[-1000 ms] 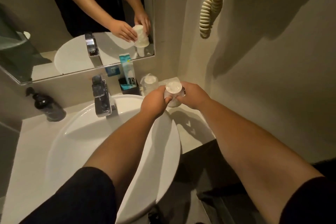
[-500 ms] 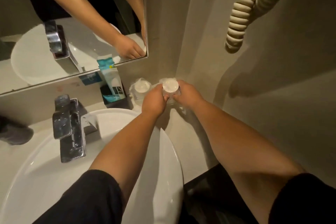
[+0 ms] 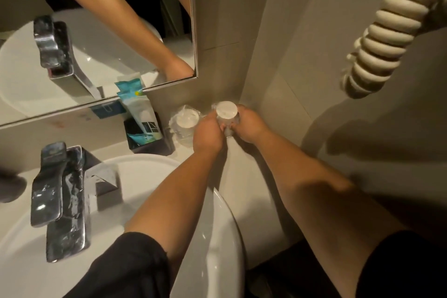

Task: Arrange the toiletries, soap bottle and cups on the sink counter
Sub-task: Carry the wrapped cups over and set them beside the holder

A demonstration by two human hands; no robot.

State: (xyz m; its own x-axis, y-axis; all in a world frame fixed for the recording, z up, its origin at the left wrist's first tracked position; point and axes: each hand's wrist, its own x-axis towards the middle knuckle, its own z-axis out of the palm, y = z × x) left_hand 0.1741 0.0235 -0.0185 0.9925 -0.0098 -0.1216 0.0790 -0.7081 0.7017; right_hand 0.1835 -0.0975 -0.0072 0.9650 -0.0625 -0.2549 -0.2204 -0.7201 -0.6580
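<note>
A plastic-wrapped white cup (image 3: 226, 112) stands upside down in the back right corner of the counter (image 3: 244, 184). My left hand (image 3: 208, 133) and my right hand (image 3: 249, 124) both grip its sides. A second wrapped cup (image 3: 185, 123) stands just to its left, touching my left hand. Left of that, a black holder (image 3: 152, 144) carries teal and white toiletry packets (image 3: 140, 109). The dark soap bottle (image 3: 11, 187) is only partly in view at the left edge.
A white basin (image 3: 217, 237) fills the lower left, with a chrome faucet (image 3: 60, 196) at its back. A mirror (image 3: 96, 31) hangs above. A coiled cream cord (image 3: 387, 29) hangs on the right wall. The counter ends in a dark drop at the lower right.
Both hands carried the cup farther back into the corner, beside the second cup. The camera moved closer and to the right, so the soap bottle slid to the left edge.
</note>
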